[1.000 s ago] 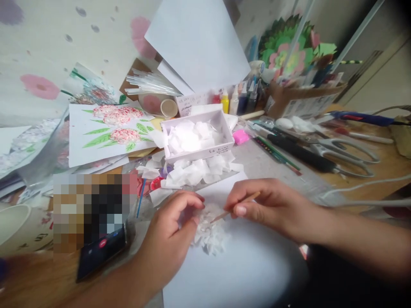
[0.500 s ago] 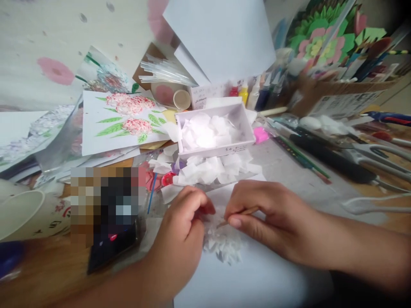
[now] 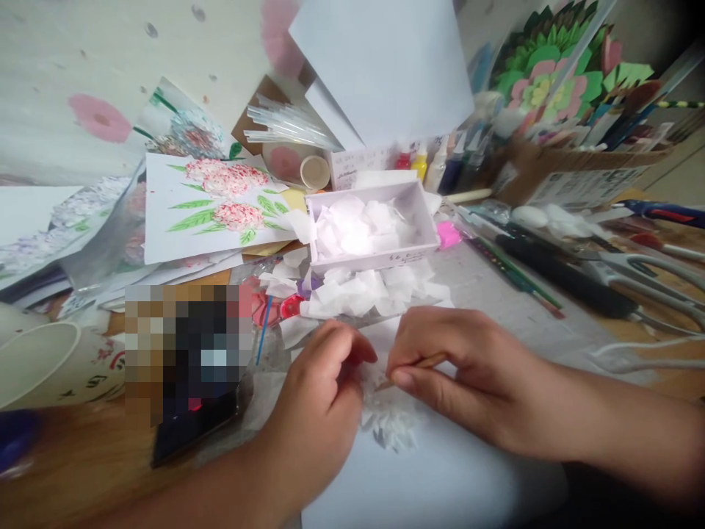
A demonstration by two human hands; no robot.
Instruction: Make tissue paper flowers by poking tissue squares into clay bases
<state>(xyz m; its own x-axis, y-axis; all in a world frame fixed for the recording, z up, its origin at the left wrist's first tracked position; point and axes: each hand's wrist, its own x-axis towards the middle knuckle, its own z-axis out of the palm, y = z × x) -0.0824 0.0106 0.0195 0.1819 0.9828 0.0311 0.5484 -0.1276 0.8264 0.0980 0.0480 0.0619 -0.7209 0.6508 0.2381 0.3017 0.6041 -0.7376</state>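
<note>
My right hand (image 3: 468, 375) pinches a thin wooden stick (image 3: 432, 361), its tip pointing down and left into a ruffled cluster of white tissue paper petals (image 3: 393, 426). That cluster lies on a white sheet of paper (image 3: 429, 485). At its left edge my left hand (image 3: 324, 397) is closed, with thumb and fingers curled towards the petals; whatever they hold is hidden. Loose white tissue squares (image 3: 374, 290) are heaped just beyond both hands. Behind them stands a white box (image 3: 380, 256) partly filled with more tissue pieces.
To the left are a phone (image 3: 192, 426), partly pixelated, and a paper cup (image 3: 44, 360). Pictures of red-and-white flowers (image 3: 220, 202) lean at the back left. Paint bottles (image 3: 421, 165) stand behind the box. Brushes (image 3: 518, 275) and scissors (image 3: 650, 279) lie at the right.
The view has shifted slightly. My left hand has edged right, closer to the stick and over more of the petals. My right hand keeps its pinch on the stick.
</note>
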